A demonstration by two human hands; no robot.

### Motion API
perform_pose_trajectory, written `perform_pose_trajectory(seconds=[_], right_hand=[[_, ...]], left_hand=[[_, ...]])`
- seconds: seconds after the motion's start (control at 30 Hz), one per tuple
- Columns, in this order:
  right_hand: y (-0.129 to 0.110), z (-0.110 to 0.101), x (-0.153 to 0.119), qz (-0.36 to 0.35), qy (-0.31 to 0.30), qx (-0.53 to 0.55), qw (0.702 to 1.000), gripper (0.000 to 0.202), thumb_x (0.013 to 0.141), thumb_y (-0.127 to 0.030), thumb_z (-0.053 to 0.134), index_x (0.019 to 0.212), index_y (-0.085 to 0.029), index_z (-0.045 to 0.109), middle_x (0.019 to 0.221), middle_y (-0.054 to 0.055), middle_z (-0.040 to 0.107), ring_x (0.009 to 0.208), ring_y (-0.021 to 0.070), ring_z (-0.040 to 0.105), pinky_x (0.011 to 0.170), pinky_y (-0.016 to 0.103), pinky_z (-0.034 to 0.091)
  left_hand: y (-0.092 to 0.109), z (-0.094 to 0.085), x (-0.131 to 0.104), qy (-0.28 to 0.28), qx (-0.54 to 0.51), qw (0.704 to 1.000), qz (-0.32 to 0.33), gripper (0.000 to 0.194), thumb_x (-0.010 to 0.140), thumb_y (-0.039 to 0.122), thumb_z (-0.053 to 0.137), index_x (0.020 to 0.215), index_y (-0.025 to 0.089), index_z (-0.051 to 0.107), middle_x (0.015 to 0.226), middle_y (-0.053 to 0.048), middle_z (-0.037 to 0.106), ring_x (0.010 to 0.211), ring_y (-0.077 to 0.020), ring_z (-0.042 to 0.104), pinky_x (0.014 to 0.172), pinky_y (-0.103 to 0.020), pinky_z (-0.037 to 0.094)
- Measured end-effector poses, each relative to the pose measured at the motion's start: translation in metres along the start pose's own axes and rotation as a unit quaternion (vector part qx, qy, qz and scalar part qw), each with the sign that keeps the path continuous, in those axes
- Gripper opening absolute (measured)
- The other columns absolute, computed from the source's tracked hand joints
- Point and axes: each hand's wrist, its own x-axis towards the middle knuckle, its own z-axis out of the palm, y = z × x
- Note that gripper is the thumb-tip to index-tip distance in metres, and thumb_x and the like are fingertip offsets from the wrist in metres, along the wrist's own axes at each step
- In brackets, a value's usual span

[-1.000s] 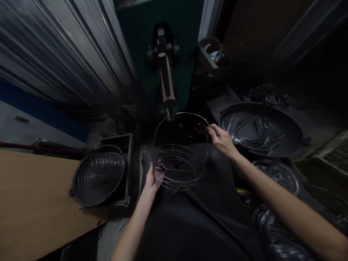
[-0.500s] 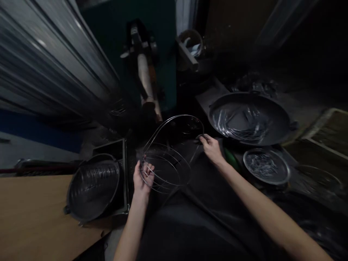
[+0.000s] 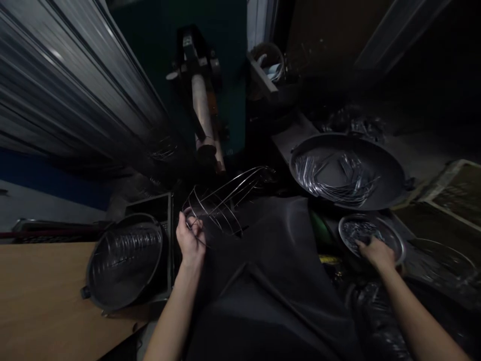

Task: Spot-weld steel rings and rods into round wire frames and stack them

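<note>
A frame of thin curved metal wires (image 3: 225,198) rises over the dark cloth on my lap. My left hand (image 3: 191,235) is closed round its near left end. At the right, my right hand (image 3: 377,252) reaches into a small round metal dish (image 3: 399,245) that holds many small metal pieces (image 3: 356,231). Its fingers are down among the pieces, and whether they grip one is hidden. Behind that dish sits a wide dark pan (image 3: 391,175) with bundles of bent wires (image 3: 323,185).
A machine with a pale cylindrical arm (image 3: 202,108) stands ahead against a green panel. At the left, a round black basin (image 3: 92,281) of wire pieces sits beside a wooden board (image 3: 41,296). A crate (image 3: 451,175) lies far right.
My right hand has let go of the wire frame and moved right into the small dish. The wire frame has tilted and swung in my left hand, which has shifted slightly left.
</note>
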Motion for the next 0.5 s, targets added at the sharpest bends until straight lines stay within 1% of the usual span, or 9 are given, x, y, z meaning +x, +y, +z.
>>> perform_pose_trajectory(seconds=[0.07,0.13,0.17,0.23,0.3,0.37,0.43,0.5], right_hand=[[-0.001,0.005,0.001,-0.005,0.007,0.021,1.000,0.022,0.065,-0.035,0.053,0.051,-0.029,0.037,0.051,0.010,0.048,0.050,0.0253,0.056,0.056,0.039,0.042],[-0.006,0.007,0.000,0.003,0.021,0.030,0.999,0.022,0.062,-0.036,0.053,0.051,-0.030,0.035,0.047,0.008,0.044,0.046,0.0246,0.053,0.053,0.040,0.040],[-0.009,0.008,-0.001,0.012,0.023,0.029,0.999,0.019,0.062,-0.039,0.052,0.052,-0.031,0.038,0.047,0.008,0.044,0.046,0.0258,0.054,0.053,0.041,0.040],[-0.016,0.008,-0.004,0.035,0.012,0.024,0.999,0.016,0.064,-0.046,0.049,0.060,-0.030,0.046,0.051,0.013,0.049,0.054,0.0302,0.059,0.056,0.043,0.040],[-0.021,0.009,-0.005,0.059,-0.014,0.017,0.998,0.022,0.063,-0.048,0.047,0.071,-0.028,0.053,0.062,0.022,0.055,0.066,0.0343,0.063,0.060,0.045,0.041],[-0.025,0.011,-0.005,0.070,-0.030,0.017,0.997,0.027,0.062,-0.047,0.045,0.077,-0.028,0.056,0.071,0.027,0.058,0.076,0.0358,0.064,0.064,0.046,0.042],[-0.023,0.010,-0.003,0.065,-0.021,0.014,0.998,0.028,0.060,-0.047,0.044,0.078,-0.030,0.057,0.073,0.026,0.059,0.079,0.0357,0.065,0.064,0.047,0.042],[-0.018,0.007,-0.002,0.010,0.010,0.001,1.000,0.031,0.062,-0.050,0.041,0.080,-0.033,0.058,0.067,0.025,0.057,0.073,0.0370,0.065,0.059,0.049,0.040]], left_hand=[[-0.003,0.005,0.002,-0.002,0.012,1.000,0.014,0.030,0.083,0.041,0.058,0.088,0.012,0.061,0.037,0.011,0.030,0.034,-0.0026,0.027,0.047,-0.017,0.033],[-0.005,0.009,0.004,-0.006,0.020,0.999,0.029,0.032,0.081,0.044,0.059,0.088,0.012,0.061,0.037,0.011,0.030,0.033,-0.0024,0.026,0.044,-0.016,0.029],[-0.007,0.012,0.005,-0.009,0.024,0.999,0.034,0.034,0.080,0.045,0.060,0.088,0.012,0.060,0.037,0.011,0.030,0.033,-0.0024,0.026,0.043,-0.016,0.027],[-0.011,0.016,0.007,-0.009,0.030,0.999,0.041,0.036,0.078,0.047,0.061,0.087,0.012,0.060,0.038,0.011,0.031,0.033,-0.0020,0.026,0.040,-0.015,0.023],[-0.015,0.018,0.009,-0.002,0.038,0.998,0.047,0.039,0.076,0.050,0.062,0.086,0.013,0.059,0.040,0.011,0.031,0.034,-0.0017,0.026,0.039,-0.015,0.020],[-0.019,0.020,0.011,0.005,0.043,0.998,0.054,0.040,0.075,0.051,0.063,0.085,0.013,0.058,0.042,0.011,0.032,0.034,-0.0014,0.025,0.038,-0.014,0.018],[-0.021,0.020,0.012,0.008,0.045,0.997,0.064,0.039,0.074,0.051,0.063,0.084,0.013,0.058,0.043,0.011,0.032,0.035,-0.0012,0.025,0.037,-0.014,0.017],[-0.023,0.018,0.013,0.010,0.048,0.996,0.075,0.038,0.075,0.050,0.062,0.083,0.013,0.059,0.044,0.011,0.033,0.035,-0.0012,0.025,0.037,-0.014,0.018]])
